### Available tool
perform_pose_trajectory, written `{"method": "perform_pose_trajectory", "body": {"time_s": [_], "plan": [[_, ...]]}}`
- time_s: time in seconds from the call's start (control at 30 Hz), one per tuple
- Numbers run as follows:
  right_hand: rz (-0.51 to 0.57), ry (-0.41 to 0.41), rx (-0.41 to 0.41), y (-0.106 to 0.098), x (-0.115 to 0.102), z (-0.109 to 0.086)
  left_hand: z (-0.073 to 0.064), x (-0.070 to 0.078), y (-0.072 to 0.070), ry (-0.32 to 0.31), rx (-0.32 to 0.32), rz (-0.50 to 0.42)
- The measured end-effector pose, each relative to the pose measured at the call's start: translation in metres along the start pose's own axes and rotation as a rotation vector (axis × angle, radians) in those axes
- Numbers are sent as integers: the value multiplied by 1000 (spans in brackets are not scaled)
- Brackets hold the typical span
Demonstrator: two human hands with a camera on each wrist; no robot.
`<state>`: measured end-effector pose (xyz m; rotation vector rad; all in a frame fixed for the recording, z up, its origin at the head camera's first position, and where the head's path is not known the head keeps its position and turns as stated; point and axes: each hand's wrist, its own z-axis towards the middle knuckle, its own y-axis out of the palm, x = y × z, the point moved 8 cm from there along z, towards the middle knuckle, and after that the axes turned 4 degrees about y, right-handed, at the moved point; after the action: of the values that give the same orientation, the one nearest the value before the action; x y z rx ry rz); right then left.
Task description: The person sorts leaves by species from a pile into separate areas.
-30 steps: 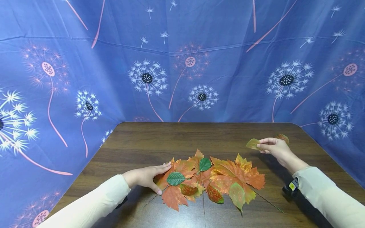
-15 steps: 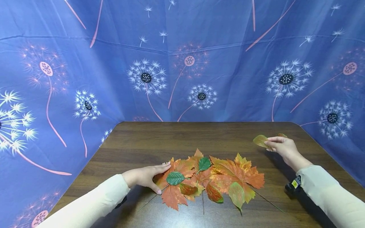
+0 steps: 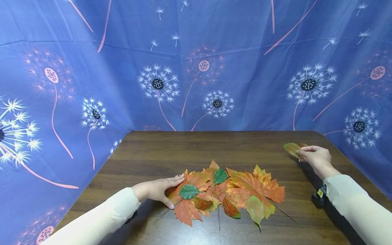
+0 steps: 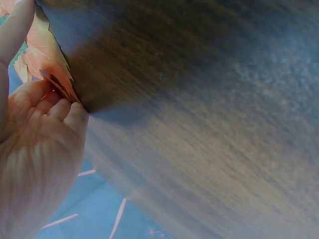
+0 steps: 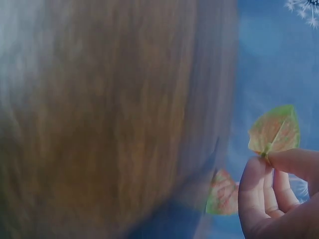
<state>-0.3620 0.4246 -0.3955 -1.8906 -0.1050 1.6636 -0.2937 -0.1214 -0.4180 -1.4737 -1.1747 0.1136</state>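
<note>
At the right rear of the table my right hand (image 3: 318, 160) pinches a yellow-green artificial leaf (image 3: 292, 149) by its base, between thumb and fingertips. The right wrist view shows this leaf (image 5: 275, 130) raised, its face tinged pink. Beyond the hand lies a reddish leaf (image 5: 223, 193), mostly hidden in the head view. My left hand (image 3: 157, 193) rests against the left edge of a pile of orange maple leaves (image 3: 245, 186), thumb spread from the fingers. Its fingertips touch a maple leaf's edge (image 4: 50, 50) in the left wrist view.
On the pile lie green leaves (image 3: 189, 192), a red-green leaf (image 3: 230, 208) and a pale green leaf (image 3: 254, 209). Thin stems (image 3: 289, 216) stick out toward the front. A blue dandelion-print cloth (image 3: 257, 85) hangs behind the brown wooden table (image 3: 190, 146).
My right hand has moved to the right with the yellow-green leaf and now largely covers the reddish leaf behind it. The left hand and the pile have stayed in place.
</note>
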Motion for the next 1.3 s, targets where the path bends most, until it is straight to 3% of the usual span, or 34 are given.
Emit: {"method": "perform_pose_trajectory", "body": {"time_s": [0.3, 0.63, 0.97, 1.3], "plan": [[-107, 1, 91, -20, 4, 5, 0, 1, -1, -1, -2, 15], [-120, 26, 100, -21, 1, 14, 0, -1, -1, -2, 2, -2], [-126, 86, 54, -18, 4, 19, 0, 1, -1, 1, 2, -1], [-229, 65, 71, -22, 8, 26, -1, 1, 0, -12, -3, 5]]}}
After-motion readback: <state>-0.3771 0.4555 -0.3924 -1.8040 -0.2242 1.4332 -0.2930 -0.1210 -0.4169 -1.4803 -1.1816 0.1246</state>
